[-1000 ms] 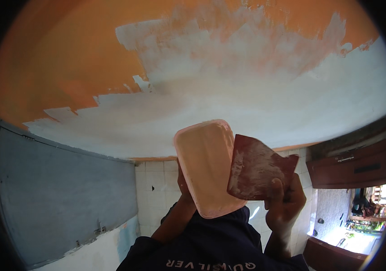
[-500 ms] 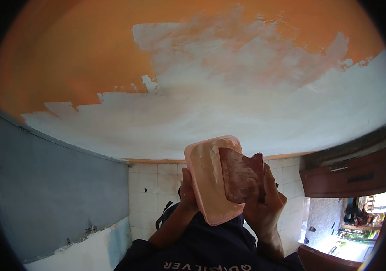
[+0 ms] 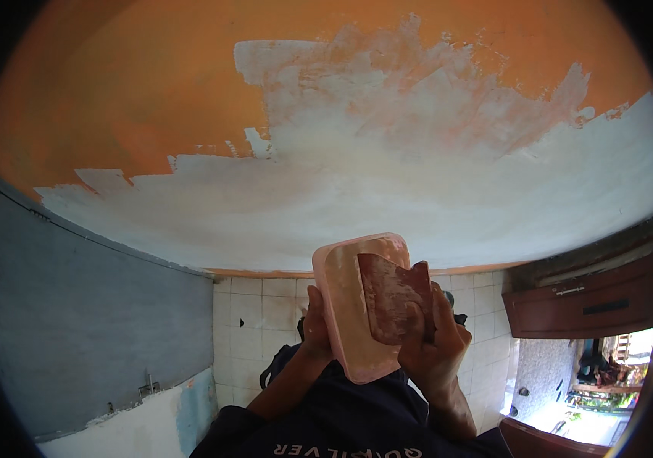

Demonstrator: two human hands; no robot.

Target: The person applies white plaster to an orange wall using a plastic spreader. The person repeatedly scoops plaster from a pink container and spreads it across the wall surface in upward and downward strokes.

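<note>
My left hand [image 3: 316, 324] grips a pink rectangular tub [image 3: 344, 305] by its left side, holding it tilted before my body. Pale, creamy filler coats the inside of the tub. In my right hand [image 3: 435, 345] is a reddish-brown flat scraper [image 3: 393, 294], its face smeared with white. My thumb presses on the scraper's face, and its straight left edge lies over the tub's filler. Ahead stands an orange wall [image 3: 151, 91], with a broad layer of white filler [image 3: 387, 183] spread over its lower part. The filler's upper border is ragged, with streaks where orange shows through.
A grey door [image 3: 97, 298] is on the left, with a metal latch [image 3: 148, 385] near its edge. White floor tiles [image 3: 277, 309] lie beneath me. To the right is a brown door [image 3: 586, 301], beside a bright opening to the outside [image 3: 601, 412].
The scraper in my right hand has shifted left, farther across the tub. My left hand and the tub have stayed almost in place.
</note>
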